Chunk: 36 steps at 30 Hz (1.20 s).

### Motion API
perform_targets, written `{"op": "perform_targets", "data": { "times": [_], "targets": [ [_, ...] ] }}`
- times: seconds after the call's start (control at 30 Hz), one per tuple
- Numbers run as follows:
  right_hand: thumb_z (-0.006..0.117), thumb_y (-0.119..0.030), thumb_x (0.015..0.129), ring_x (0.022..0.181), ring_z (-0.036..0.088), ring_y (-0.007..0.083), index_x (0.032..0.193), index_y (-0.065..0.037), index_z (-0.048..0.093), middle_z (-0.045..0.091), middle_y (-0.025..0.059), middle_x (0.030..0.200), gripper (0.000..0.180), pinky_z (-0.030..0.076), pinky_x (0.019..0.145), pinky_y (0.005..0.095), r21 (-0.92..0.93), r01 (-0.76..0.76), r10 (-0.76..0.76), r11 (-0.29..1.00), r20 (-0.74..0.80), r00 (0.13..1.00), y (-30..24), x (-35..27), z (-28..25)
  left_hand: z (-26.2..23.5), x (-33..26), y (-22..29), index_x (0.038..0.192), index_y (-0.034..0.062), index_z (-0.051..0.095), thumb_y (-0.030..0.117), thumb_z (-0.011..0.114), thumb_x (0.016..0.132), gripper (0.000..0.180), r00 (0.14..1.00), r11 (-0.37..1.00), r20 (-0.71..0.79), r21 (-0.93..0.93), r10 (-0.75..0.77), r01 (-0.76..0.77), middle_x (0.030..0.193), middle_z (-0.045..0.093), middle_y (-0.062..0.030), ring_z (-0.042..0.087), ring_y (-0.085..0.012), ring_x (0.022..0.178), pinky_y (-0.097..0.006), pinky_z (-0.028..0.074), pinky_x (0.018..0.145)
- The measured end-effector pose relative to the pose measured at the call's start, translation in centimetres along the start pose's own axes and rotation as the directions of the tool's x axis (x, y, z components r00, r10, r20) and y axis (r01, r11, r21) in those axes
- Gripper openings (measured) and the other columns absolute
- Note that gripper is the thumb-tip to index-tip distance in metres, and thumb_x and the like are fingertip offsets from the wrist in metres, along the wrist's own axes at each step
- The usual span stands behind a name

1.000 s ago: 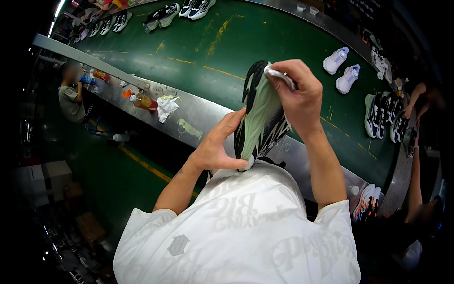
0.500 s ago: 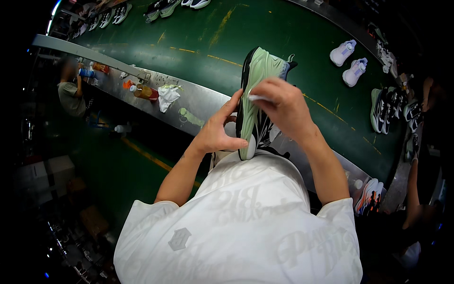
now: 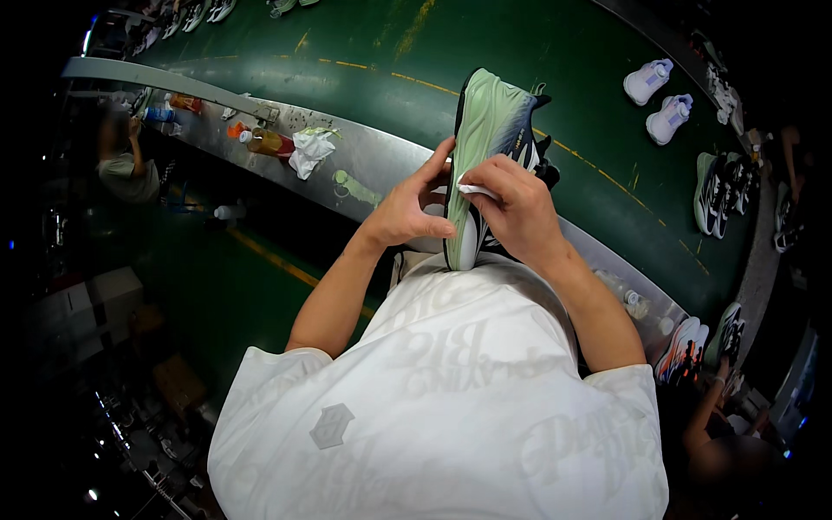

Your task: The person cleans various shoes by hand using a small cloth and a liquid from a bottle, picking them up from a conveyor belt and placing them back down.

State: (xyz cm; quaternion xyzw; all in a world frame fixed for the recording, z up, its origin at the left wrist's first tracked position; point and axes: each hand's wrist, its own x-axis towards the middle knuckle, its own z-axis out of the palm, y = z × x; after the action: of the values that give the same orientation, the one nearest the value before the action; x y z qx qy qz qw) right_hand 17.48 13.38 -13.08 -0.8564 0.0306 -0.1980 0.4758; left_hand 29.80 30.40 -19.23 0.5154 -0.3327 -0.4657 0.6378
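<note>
In the head view, a black, white and light green sports shoe (image 3: 490, 108) is held up in front of the person's white cloth shirt (image 3: 416, 373). Its toe points down at the shirt, and its heel is up over the wide green flat belt (image 3: 364, 104). The left hand (image 3: 406, 208) has its grip around the sole edge, fingers on the far side and thumb low down. The right hand (image 3: 522, 206) has its grip pinched on a small white piece of cloth (image 3: 472, 189), pressed on the green side.

One second ago the cloth was up at the heel. Now it is much lower, nearer the toe. The shoe has turned too: the black bottom is just a thin strip, and more of the side shows.

On the shiny grey metal desk (image 3: 360, 159) are a plastic bottle of orange-brown liquid (image 3: 269, 144) and a crumpled white paper (image 3: 310, 154), just beside each other.
</note>
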Motion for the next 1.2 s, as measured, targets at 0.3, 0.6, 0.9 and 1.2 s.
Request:
{"op": "perform_targets", "data": {
  "times": [0.3, 0.6, 0.9, 1.2],
  "targets": [
    [0.073, 0.006, 0.078, 0.076, 0.067, 0.0263, 0.095, -0.004, 0.067, 0.064, 0.0083, 0.089, 0.021, 0.054, 0.065, 0.0355, 0.069, -0.011, 0.007, 0.998, 0.061, 0.998, 0.4, -0.1, -0.2, 0.3, 2.1, 0.2, 0.162, 0.0049, 0.011, 0.044, 0.053, 0.102, 0.083, 0.989, 0.988, -0.117, 0.115, -0.089, 0.102, 0.132, 0.054, -0.0123, 0.053, -0.0177, 0.113, -0.03, 0.047, 0.092],
    [0.074, 0.004, 0.075, 0.081, 0.067, 0.0281, 0.094, -0.006, 0.068, 0.064, 0.0075, 0.091, 0.022, 0.054, 0.069, 0.0372, 0.062, 0.06, -0.072, 0.996, 0.199, 0.977, 0.6, -2.1, 1.5, 0.0, 3.1, 0.9, 0.163, 0.0094, 0.008, 0.045, 0.051, 0.1, 0.085, 0.887, 0.904, -0.184, -0.14, -0.424, 0.404, 0.151, 0.043, -0.0113, 0.053, -0.0228, 0.125, -0.036, 0.05, 0.095],
    [0.075, 0.003, 0.074, 0.08, 0.067, 0.028, 0.093, -0.006, 0.068, 0.065, 0.0071, 0.091, 0.023, 0.055, 0.068, 0.0372, 0.052, 0.023, -0.034, 0.998, 0.214, 0.976, 1.2, -2.3, 2.4, -1.4, 2.8, -1.4, 0.163, 0.0216, 0.012, 0.053, 0.052, 0.097, 0.084, 0.866, 0.879, -0.193, -0.23, -0.461, 0.417, 0.136, 0.053, -0.0065, 0.059, -0.0223, 0.11, -0.04, 0.051, 0.084],
    [0.075, 0.006, 0.072, 0.082, 0.067, 0.0283, 0.093, -0.007, 0.068, 0.066, 0.0077, 0.096, 0.026, 0.055, 0.069, 0.0365, 0.049, 0.148, -0.155, 0.988, 0.41, 0.899, 1.5, -3.0, 1.9, -2.2, 2.7, -3.4, 0.163, 0.0261, 0.013, 0.055, 0.05, 0.097, 0.081, 0.869, 0.882, -0.2, -0.24, -0.453, 0.405, 0.13, 0.056, -0.0063, 0.058, -0.0243, 0.104, -0.043, 0.048, 0.079]
  ]
}}
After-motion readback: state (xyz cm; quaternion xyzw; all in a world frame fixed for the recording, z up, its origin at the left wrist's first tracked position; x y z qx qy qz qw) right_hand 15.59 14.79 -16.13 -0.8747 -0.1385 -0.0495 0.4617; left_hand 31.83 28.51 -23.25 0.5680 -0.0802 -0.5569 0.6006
